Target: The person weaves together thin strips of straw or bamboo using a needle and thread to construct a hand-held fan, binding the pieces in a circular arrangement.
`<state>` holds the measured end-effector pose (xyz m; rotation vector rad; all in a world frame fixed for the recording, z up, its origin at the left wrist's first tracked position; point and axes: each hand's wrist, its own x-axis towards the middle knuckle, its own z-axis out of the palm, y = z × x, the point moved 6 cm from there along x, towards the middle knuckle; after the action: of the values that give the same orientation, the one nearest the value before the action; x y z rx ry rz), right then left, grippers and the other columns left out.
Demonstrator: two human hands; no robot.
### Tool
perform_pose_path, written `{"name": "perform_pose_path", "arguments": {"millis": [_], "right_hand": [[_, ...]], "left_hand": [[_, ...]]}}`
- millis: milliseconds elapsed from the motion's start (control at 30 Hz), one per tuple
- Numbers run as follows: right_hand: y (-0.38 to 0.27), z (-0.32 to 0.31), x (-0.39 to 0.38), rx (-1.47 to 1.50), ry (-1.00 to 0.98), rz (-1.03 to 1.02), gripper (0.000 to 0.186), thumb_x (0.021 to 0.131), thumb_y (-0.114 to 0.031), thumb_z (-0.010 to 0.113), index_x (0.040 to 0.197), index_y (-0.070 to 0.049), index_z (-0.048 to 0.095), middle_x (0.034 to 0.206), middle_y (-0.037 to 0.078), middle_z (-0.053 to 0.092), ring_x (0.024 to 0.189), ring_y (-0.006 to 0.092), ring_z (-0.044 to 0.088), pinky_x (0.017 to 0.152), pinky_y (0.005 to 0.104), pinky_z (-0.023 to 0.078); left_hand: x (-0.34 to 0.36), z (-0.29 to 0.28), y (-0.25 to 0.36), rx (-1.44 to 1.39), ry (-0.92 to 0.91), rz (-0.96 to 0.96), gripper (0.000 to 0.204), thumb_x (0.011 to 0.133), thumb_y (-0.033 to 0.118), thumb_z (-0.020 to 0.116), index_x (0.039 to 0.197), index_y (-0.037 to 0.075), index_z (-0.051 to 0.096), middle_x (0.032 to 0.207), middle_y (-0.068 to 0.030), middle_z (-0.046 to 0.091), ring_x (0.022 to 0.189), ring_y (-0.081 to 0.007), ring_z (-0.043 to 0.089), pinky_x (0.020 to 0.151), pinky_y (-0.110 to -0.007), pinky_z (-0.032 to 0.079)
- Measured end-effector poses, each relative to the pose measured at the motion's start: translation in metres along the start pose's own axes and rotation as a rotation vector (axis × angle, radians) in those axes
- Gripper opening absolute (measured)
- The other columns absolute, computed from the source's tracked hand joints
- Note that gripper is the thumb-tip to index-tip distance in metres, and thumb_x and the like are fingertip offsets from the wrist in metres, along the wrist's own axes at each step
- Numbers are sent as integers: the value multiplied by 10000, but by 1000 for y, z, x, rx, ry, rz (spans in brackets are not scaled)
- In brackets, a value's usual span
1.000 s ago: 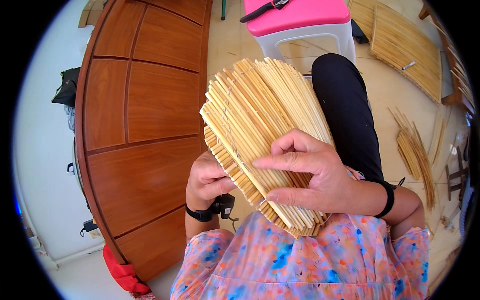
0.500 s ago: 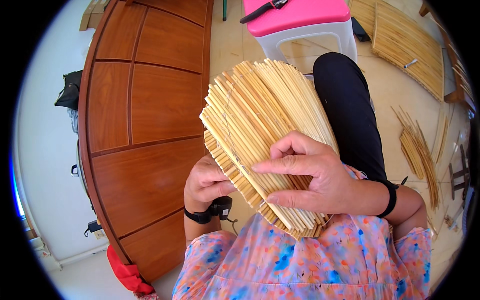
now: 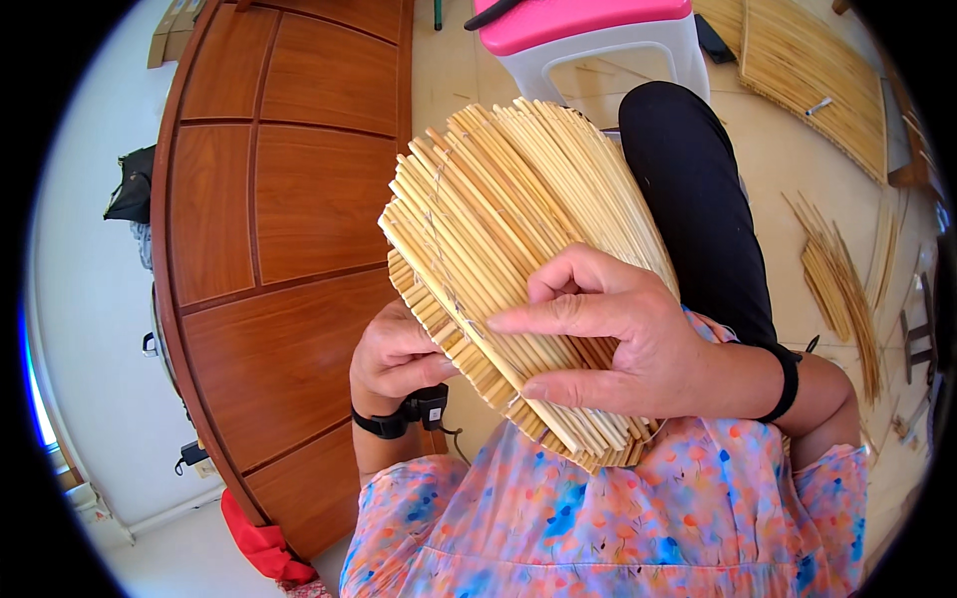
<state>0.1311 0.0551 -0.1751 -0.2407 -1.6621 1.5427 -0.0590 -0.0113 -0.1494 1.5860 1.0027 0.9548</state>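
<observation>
On my lap, a thick panel of pale yellow plant stalks point(image 3: 498, 219) lies tilted, its stalks laid side by side and stitched with thin thread near the left edge. Under that edge a second layer of stalks point(image 3: 454, 349) shows, its cut ends running crosswise. My left hand point(image 3: 394, 354) holds the panel by this left edge; some of its fingertips are hidden beneath. Across the top rests my right hand point(image 3: 618, 334), index finger and thumb stretched apart on the stalks by the stitching, the other fingers bent. No tool shows in it.
A pink and white stool point(image 3: 588, 30) stands ahead with a dark-handled tool point(image 3: 490, 14) on it. Loose stalks point(image 3: 837, 284) lie on the floor at the right, below a larger finished stalk panel point(image 3: 817, 75). A brown wooden panelled cabinet point(image 3: 319, 199) rises at the left.
The stalk panel and both hands appear slightly farther left and higher in the picture, while the whole view has shifted a little. My grip and finger positions look much the same.
</observation>
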Motion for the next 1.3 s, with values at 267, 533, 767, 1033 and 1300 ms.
{"name": "perform_pose_path", "arguments": {"millis": [267, 533, 767, 1033, 1300], "right_hand": [[-2, 1, 0, 14, -5, 22, 440, 738, -228, 822, 1138, -89, 702, 959, 69, 565, 846, 202, 579, 710, 301, 489], [-14, -11, 7, -1, 7, 93, 471, 725, -178, 822, 1165, -79, 687, 1016, 71, 577, 911, 187, 586, 782, 290, 486], [-13, -10, 7, 21, -37, 152, 490, 728, -158, 794, 1196, -84, 670, 1037, 83, 582, 967, 199, 577, 860, 301, 473], [-9, -6, 5, 14, -75, 144, 497, 735, -109, 795, 1208, -38, 658, 1052, 78, 568, 974, 174, 564, 862, 275, 462], [-5, -3, -2, -12, 2, -14, 464, 755, -234, 802, 1177, -81, 682, 987, 82, 563, 889, 209, 577, 737, 307, 489]], "left_hand": [[3, 0, 3, 30, -32, 29, 227, 801, -12, 689, 1017, -81, 696, 1076, -228, 689, 995, -338, 679, 862, -362, 500], [16, 9, 9, 191, 9, 110, 174, 735, -30, 684, 906, -62, 691, 661, -110, 636, 551, -232, 613, 559, -308, 445], [18, 10, 8, 181, -24, 179, 165, 743, -23, 678, 904, -58, 675, 614, -96, 605, 488, -225, 573, 494, -316, 417], [18, 5, 15, 220, -121, 76, 178, 764, -22, 682, 938, -59, 686, 792, -149, 693, 686, -292, 672, 630, -334, 487], [17, 5, 19, 214, -195, 18, 234, 789, -37, 668, 1019, -79, 683, 1045, -238, 682, 954, -377, 671, 867, -374, 490]]}}
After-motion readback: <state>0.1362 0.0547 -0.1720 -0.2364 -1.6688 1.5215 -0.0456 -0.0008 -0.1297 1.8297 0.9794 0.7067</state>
